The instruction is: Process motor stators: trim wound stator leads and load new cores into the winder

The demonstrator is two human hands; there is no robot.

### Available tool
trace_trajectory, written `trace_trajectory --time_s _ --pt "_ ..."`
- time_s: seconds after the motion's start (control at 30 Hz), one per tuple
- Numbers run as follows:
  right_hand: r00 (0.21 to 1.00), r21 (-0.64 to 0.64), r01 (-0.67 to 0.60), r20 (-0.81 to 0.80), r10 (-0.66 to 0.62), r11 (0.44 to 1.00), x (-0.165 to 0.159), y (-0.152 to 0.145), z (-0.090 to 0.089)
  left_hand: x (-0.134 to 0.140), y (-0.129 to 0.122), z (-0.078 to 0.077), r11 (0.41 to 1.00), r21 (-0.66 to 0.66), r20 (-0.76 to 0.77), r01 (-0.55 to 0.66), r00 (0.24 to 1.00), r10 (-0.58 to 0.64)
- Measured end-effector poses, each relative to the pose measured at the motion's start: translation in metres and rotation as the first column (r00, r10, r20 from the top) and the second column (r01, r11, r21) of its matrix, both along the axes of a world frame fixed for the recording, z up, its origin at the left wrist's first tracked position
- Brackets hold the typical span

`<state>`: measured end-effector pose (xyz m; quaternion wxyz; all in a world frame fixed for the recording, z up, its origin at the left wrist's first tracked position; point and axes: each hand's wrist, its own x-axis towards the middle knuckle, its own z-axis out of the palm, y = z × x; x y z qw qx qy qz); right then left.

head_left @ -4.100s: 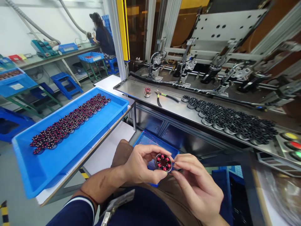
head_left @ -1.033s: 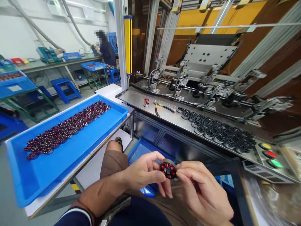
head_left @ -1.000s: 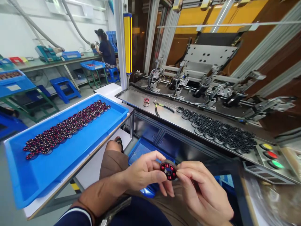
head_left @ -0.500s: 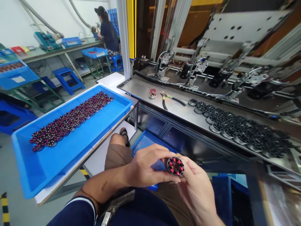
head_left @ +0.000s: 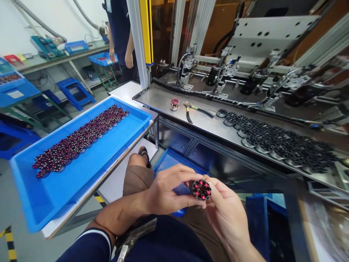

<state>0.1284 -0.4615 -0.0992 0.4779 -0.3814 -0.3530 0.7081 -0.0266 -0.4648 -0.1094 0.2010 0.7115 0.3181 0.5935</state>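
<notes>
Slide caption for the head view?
Left hand and right hand hold a red-coiled ring, with a blue tray of similar parts alongside and pliers on the metal ledge.

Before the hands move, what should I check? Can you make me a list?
1. Red-wound stator held by both the left hand and the right hand: ok.
2. No loose wire ends on it: cannot tell, too small to see.
3. Pliers closed: not ok, they lie spread open on the metal ledge.
4. Big blue tray holding its wound stators: ok.
5. Standing person apart from that tray: ok.
</notes>
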Motion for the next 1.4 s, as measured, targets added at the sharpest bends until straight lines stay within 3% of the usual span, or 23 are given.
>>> trace_trajectory --time_s 0.23,0.37,0.43,0.47,0.53,0.57,0.6,0.63,0.7,0.73,0.77,0.87,0.97,1.03,1.1,1.17,1.33,1.4 --pt "1.000 0.085 0.005 -0.004 -0.005 0.996 0.001 -0.002 -0.002 0.000 -0.004 0.002 0.999 0.004 0.002 0.039 0.999 -0.039" --pt "0.994 0.248 0.023 0.095 -0.048 0.969 0.006 -0.001 -0.003 0.000 -0.008 -0.001 0.996 -0.007 0.005 0.089 0.996 -0.089" --pt "0.970 0.453 0.024 0.204 -0.130 0.891 0.010 0.001 0.000 -0.001 -0.009 -0.002 0.986 -0.030 0.038 0.162 0.986 -0.161" --pt "0.945 0.579 0.004 0.265 -0.192 0.815 0.013 0.003 0.003 -0.001 -0.009 -0.003 0.976 -0.057 0.085 0.211 0.975 -0.205" --pt "0.875 0.791 -0.100 0.359 -0.325 0.604 0.021 0.006 0.010 -0.002 -0.008 -0.005 0.927 -0.169 0.276 0.334 0.919 -0.280" --pt "0.839 0.850 -0.176 0.393 -0.375 0.497 0.025 0.008 0.013 -0.002 -0.007 -0.006 0.870 -0.265 0.394 0.416 0.870 -0.296" --pt "0.808 0.880 -0.251 0.420 -0.413 0.404 0.030 0.009 0.017 -0.001 -0.006 -0.007 0.767 -0.371 0.506 0.524 0.806 -0.307" --pt "0.781 0.888 -0.316 0.444 -0.439 0.335 0.034 0.010 0.019 0.000 -0.005 -0.007 0.616 -0.456 0.604 0.642 0.732 -0.316" --pt "0.737 0.871 -0.421 0.492 -0.464 0.255 0.041 0.012 0.022 0.002 -0.003 -0.008 0.287 -0.525 0.735 0.802 0.596 -0.322" --pt "0.726 0.862 -0.448 0.505 -0.467 0.236 0.044 0.013 0.022 0.003 -0.003 -0.008 0.186 -0.517 0.774 0.836 0.549 -0.316" --pt "0.726 0.855 -0.465 0.517 -0.454 0.229 0.047 0.013 0.021 0.004 -0.003 -0.008 0.152 -0.503 0.798 0.851 0.525 -0.297" --pt "0.788 0.868 -0.412 0.492 -0.370 0.277 0.051 0.017 0.015 0.006 -0.005 -0.004 0.257 -0.535 0.793 0.805 0.583 -0.174" --pt "0.866 0.857 -0.238 0.400 -0.301 0.457 0.052 0.020 0.008 0.006 -0.006 -0.001 0.305 -0.565 0.777 0.766 0.619 -0.114" --pt "0.892 0.822 -0.199 0.377 -0.249 0.534 0.051 0.022 0.007 0.006 -0.006 0.001 0.320 -0.567 0.772 0.759 0.625 -0.116" --pt "0.888 0.806 -0.251 0.412 -0.204 0.536 0.049 0.023 0.009 0.006 -0.005 0.001 0.337 -0.570 0.761 0.749 0.636 -0.128" --pt "0.870 0.818 -0.305 0.447 -0.207 0.487 0.047 0.021 0.013 0.007 -0.004 0.001 0.349 -0.572 0.753 0.742 0.644 -0.136" --pt "0.818 0.848 -0.330 0.476 -0.323 0.414 0.042 0.014 0.018 0.007 -0.005 -0.002 0.351 -0.593 0.743 0.724 0.661 -0.109" --pt "0.783 0.852 -0.325 0.486 -0.389 0.410 0.039 0.011 0.018 0.008 -0.005 -0.004 0.399 -0.582 0.743 0.709 0.663 -0.094"
